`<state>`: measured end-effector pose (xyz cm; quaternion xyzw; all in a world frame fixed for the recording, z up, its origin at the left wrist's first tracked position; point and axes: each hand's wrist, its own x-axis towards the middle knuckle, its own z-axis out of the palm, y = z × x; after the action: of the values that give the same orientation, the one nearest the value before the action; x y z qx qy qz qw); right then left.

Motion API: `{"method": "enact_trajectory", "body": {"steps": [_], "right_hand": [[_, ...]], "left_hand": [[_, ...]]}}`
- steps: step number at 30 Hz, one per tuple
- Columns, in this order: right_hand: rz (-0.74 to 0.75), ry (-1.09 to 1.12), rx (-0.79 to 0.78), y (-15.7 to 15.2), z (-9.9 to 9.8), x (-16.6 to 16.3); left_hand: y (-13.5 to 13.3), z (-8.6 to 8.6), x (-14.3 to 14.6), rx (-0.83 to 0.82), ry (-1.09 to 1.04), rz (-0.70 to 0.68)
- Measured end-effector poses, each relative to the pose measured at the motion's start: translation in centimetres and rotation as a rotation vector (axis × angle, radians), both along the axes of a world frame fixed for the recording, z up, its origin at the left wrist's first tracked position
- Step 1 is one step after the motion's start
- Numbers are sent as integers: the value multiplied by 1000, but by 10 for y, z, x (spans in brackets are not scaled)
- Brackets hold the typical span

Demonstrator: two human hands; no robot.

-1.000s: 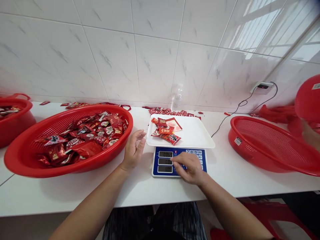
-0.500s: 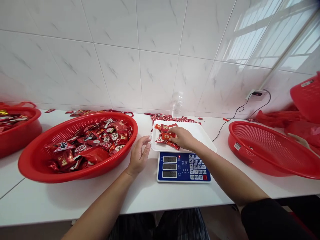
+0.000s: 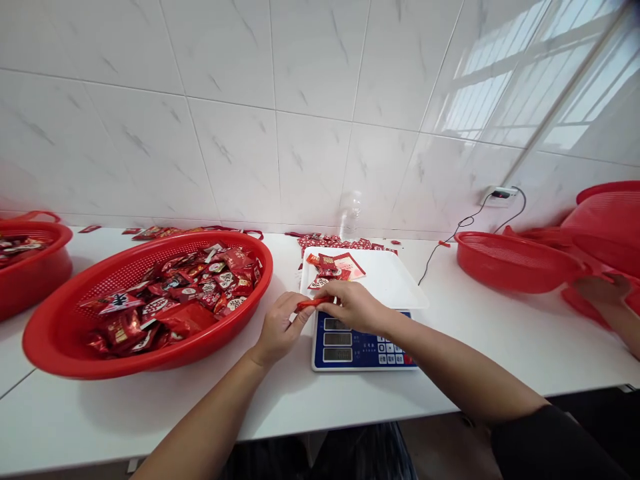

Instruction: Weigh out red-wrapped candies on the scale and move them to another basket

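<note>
Left hand [image 3: 283, 327]: pinching one end of a red packet [image 3: 311, 303].
Right hand [image 3: 353, 307]: pinching its other end.
Packet: between both hands, near the front left corner of the tray [image 3: 393, 280].
Tray: atop the scale [image 3: 367, 348], bearing other packets [image 3: 327, 265].
Basket [image 3: 47, 337]: left of the scale.

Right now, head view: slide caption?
Left hand and right hand grip a red packet near a digital weighing scale.

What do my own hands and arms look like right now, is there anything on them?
The left hand and right hand are ungloved, with no watch or bracelet visible. On the right, a black sleeve ends near the elbow; on the left, no sleeve shows.
</note>
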<state>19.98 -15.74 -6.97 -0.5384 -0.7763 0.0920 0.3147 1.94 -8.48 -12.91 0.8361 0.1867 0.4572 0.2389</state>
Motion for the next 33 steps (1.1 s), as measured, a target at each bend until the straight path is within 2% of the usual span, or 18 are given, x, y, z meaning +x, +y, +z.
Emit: {"method": "enact_trajectory", "body": {"steps": [3, 5, 7, 11, 16, 20, 26, 29, 33], "right_hand": [[-129, 12, -24, 12, 12, 24], [-256, -56, -11, 27, 19, 43], [-319, -142, -39, 43, 20, 59], [-282, -222, -85, 69, 6, 66], [-195, -269, -97, 82, -6, 55], [-237, -245, -79, 85, -9, 54], [-386, -17, 17, 80, -3, 67], [-442, 198, 64, 77, 5, 75], [-419, 531, 49, 73, 12, 79]], "left_hand": [[2, 0, -1, -121, -106, 52], [6, -1, -2, -218, -188, 88], [10, -3, -2, -318, -261, 103], [16, -7, -1, -436, -312, 75], [16, -5, 0, -440, -270, 78], [11, -1, 0, -442, -249, 78], [9, 2, 1, -470, -260, 104], [9, 2, 1, -469, -242, 105], [9, 3, 1, -467, -228, 100]]}}
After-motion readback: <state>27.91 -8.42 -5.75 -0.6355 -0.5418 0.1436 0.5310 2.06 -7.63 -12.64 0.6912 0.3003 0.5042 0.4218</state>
